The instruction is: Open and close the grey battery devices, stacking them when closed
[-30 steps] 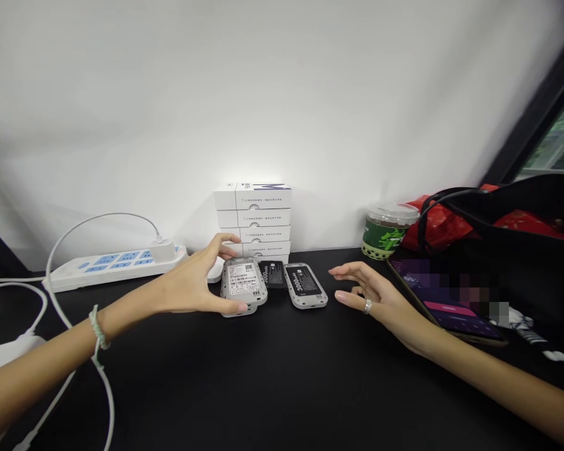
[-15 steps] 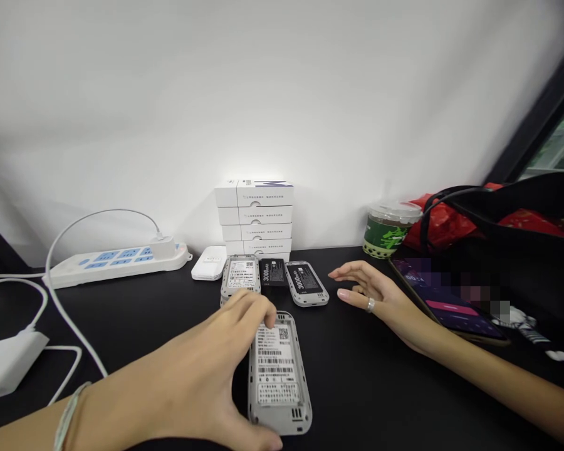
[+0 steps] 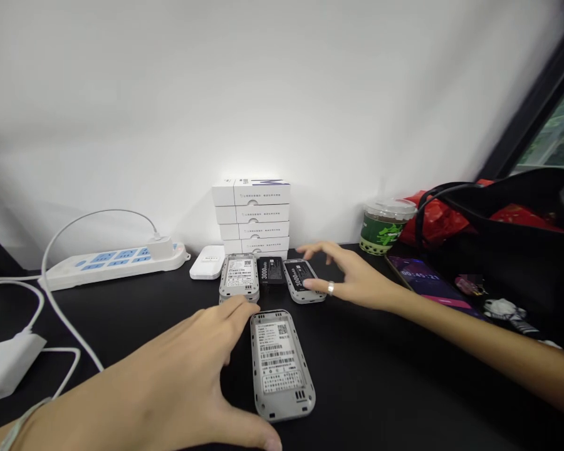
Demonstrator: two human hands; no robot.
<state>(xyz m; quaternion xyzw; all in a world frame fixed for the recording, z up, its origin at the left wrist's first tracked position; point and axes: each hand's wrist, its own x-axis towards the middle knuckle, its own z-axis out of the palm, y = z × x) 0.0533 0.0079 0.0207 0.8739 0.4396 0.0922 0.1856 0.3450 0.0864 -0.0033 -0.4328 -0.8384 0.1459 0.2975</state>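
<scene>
A grey handheld device (image 3: 282, 357) lies on the black table in front of me, its battery bay bare and showing a label with barcodes. To its left is my left hand (image 3: 197, 369), fingers and thumb spread, holding nothing. My right hand (image 3: 348, 275) reaches over a second grey device (image 3: 314, 299) that has a black 3000mAh battery (image 3: 293, 273) in it. Its thumb and fingers are apart; whether they touch that device I cannot tell. Another black battery (image 3: 271, 270) sits beside it, next to a stack of grey devices (image 3: 239, 275).
Behind stand stacked white boxes (image 3: 263, 214) and white covers (image 3: 207, 262). A power strip (image 3: 117, 263), cables and a white adapter (image 3: 9, 363) are on the left. To the right are a drink cup (image 3: 380, 228), a phone (image 3: 420, 279) and a black bag (image 3: 536, 250).
My right hand has moved left, over the device with the battery in it. My left hand has drawn slightly left, away from the front device, which stays on the table.
</scene>
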